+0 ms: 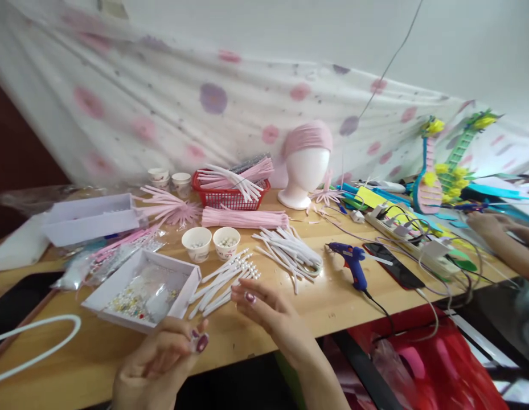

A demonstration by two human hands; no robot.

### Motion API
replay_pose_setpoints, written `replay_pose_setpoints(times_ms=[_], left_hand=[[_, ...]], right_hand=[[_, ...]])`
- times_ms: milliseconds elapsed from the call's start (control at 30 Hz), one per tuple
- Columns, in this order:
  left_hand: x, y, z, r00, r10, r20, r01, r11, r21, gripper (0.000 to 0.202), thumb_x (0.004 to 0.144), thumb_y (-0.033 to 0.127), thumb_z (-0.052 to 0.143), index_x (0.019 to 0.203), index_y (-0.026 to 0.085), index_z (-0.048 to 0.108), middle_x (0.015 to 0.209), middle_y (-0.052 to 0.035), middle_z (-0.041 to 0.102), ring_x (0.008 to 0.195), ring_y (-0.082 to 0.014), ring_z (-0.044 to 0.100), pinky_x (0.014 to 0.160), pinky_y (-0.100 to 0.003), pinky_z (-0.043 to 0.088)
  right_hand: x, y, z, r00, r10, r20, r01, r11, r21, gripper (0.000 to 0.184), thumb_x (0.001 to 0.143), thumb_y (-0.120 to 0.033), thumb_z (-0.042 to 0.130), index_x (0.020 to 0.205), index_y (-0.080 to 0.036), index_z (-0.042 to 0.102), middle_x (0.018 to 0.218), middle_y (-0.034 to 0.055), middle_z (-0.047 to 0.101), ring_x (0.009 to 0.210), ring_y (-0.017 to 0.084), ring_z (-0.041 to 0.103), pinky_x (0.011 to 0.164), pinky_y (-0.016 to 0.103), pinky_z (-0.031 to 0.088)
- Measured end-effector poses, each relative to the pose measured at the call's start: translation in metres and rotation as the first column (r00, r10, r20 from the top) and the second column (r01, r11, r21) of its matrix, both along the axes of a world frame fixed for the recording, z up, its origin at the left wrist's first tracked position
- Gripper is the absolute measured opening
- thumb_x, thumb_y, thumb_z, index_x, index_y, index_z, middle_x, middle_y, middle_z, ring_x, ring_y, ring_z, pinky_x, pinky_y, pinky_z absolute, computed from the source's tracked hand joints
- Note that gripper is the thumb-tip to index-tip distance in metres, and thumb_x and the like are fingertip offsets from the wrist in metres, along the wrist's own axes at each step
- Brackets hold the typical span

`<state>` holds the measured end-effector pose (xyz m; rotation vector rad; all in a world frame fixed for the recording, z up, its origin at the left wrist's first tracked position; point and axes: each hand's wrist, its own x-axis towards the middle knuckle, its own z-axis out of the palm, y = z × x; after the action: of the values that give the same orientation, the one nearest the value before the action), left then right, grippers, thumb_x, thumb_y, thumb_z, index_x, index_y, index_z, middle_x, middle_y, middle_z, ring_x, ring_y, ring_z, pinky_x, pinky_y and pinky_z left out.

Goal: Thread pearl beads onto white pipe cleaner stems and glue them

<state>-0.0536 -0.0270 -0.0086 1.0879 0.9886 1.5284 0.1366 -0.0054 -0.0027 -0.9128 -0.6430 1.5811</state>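
the grip of the left hand (155, 356), at the bottom of the frame left of centre, is curled with thumb and fingertips close together; a small pale bit shows by the thumb, and i cannot tell whether it is pinched. the grip of the right hand (273, 313), lower middle, is loose and apart, the fingers stretched toward the left and nothing seen in them. just beyond both hands, near the centre of the frame, white fuzzy stems with pearl tips (221, 286) lie in a row on the table (97, 361), the tips toward the upper right.

left of the stems is a white box (188, 291) with loose beads (138, 302) and a clear bag inside. behind them stand two paper cups (197, 251) holding beads. a bundle of plain white stems (290, 250) lies to the right, then a blue glue gun (353, 265) and a dark phone (394, 267). a pink bundle (245, 218) lies before a red basket (230, 200), upper middle, with a white foam head (304, 171) right of it. another person's hands (488, 228) are at the right edge.
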Motion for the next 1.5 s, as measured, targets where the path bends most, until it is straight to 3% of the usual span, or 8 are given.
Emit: replay_pose_setpoints(times_ms=[267, 600, 833, 933, 1033, 1133, 1200, 1500], left_hand=[[0.043, -0.002, 0.003, 0.9, 0.138, -0.415, -0.042, 0.972, 0.233, 0.014, 0.08, 0.027, 0.081, 0.066, 0.028, 0.077, 0.093, -0.0021, 0.064, 0.092, -0.0206, 0.066, 0.081, -0.029, 0.06], [0.054, 0.006, 0.01, 0.677, 0.173, -0.716, 0.205, 0.89, 0.408, 0.012, 0.084, 0.026, 0.079, 0.076, 0.035, 0.081, 0.099, -0.0034, 0.069, 0.1, -0.0262, 0.068, 0.091, -0.041, 0.057], [0.107, -0.001, 0.033, 0.65, -0.21, -0.731, 0.497, 0.845, 0.199, 0.038, 0.084, 0.014, 0.072, 0.113, 0.037, 0.08, 0.105, -0.003, 0.077, 0.1, -0.0233, 0.074, 0.089, -0.035, 0.061], [0.127, 0.006, 0.034, 0.643, -0.288, -0.71, 0.508, 0.854, 0.114, 0.029, 0.09, 0.019, 0.066, 0.115, 0.028, 0.078, 0.1, -0.0037, 0.079, 0.093, -0.0206, 0.076, 0.087, -0.031, 0.062], [0.148, 0.023, 0.022, 0.507, -0.15, -0.849, 0.37, 0.927, 0.057, 0.019, 0.097, 0.023, 0.059, 0.107, 0.021, 0.075, 0.098, -0.0067, 0.078, 0.09, -0.023, 0.074, 0.087, -0.037, 0.061], [0.169, 0.039, 0.004, 0.42, -0.058, -0.906, 0.229, 0.972, 0.044, 0.013, 0.095, 0.021, 0.059, 0.097, 0.013, 0.07, 0.102, -0.0184, 0.072, 0.102, -0.0371, 0.068, 0.093, -0.057, 0.055], [0.181, 0.045, -0.004, 0.391, -0.024, -0.92, 0.154, 0.987, 0.039, 0.01, 0.094, 0.017, 0.057, 0.092, 0.013, 0.066, 0.102, -0.0214, 0.069, 0.103, -0.0409, 0.065, 0.091, -0.061, 0.052], [0.152, 0.05, 0.002, 0.629, 0.006, -0.777, 0.097, 0.992, 0.086, 0.018, 0.102, 0.023, 0.044, 0.087, 0.023, 0.054, 0.094, -0.0084, 0.065, 0.092, -0.0262, 0.066, 0.085, -0.039, 0.053]], right_hand=[[-0.013, -0.045, 0.022, 0.929, -0.084, 0.36, -0.002, 0.973, 0.23, 0.031, 0.079, -0.049, 0.088, 0.1, -0.027, 0.088, 0.092, 0.0057, 0.081, 0.083, 0.02, 0.073, 0.072, 0.027, 0.059], [0.032, -0.045, 0.012, 0.988, 0.002, 0.151, 0.002, 1.0, -0.021, 0.034, 0.05, -0.037, 0.104, 0.069, -0.016, 0.085, 0.064, 0.0043, 0.079, 0.05, 0.011, 0.066, 0.053, 0.02, 0.055], [0.085, -0.064, 0.013, 0.914, -0.322, 0.248, 0.301, 0.946, 0.119, 0.034, 0.053, -0.037, 0.103, 0.077, -0.02, 0.087, 0.068, 0.0081, 0.082, 0.063, 0.023, 0.077, 0.062, 0.031, 0.062], [0.127, -0.083, 0.014, 0.704, -0.516, 0.488, 0.478, 0.853, 0.211, 0.03, 0.061, -0.045, 0.096, 0.076, -0.021, 0.087, 0.076, 0.0103, 0.083, 0.071, 0.027, 0.078, 0.07, 0.038, 0.064], [0.186, -0.107, 0.009, 0.244, -0.679, 0.692, 0.699, 0.618, 0.36, 0.037, 0.078, -0.047, 0.079, 0.104, -0.022, 0.085, 0.106, 0.0144, 0.084, 0.107, 0.039, 0.076, 0.098, 0.057, 0.056], [0.234, -0.121, 0.002, -0.294, -0.49, 0.821, 0.622, 0.554, 0.554, 0.044, 0.078, -0.038, 0.063, 0.108, -0.013, 0.083, 0.141, 0.027, 0.067, 0.143, 0.052, 0.049, 0.119, 0.067, 0.031], [0.245, -0.122, 0.001, -0.427, -0.395, 0.813, 0.602, 0.547, 0.582, 0.056, 0.077, -0.042, 0.058, 0.114, -0.005, 0.08, 0.148, 0.0335, 0.059, 0.144, 0.055, 0.046, 0.12, 0.067, 0.029], [0.165, -0.088, 0.002, -0.029, -0.601, 0.799, 0.63, 0.609, 0.481, 0.038, 0.085, -0.045, 0.067, 0.109, -0.019, 0.081, 0.104, 0.0147, 0.083, 0.099, 0.038, 0.077, 0.088, 0.05, 0.059]])
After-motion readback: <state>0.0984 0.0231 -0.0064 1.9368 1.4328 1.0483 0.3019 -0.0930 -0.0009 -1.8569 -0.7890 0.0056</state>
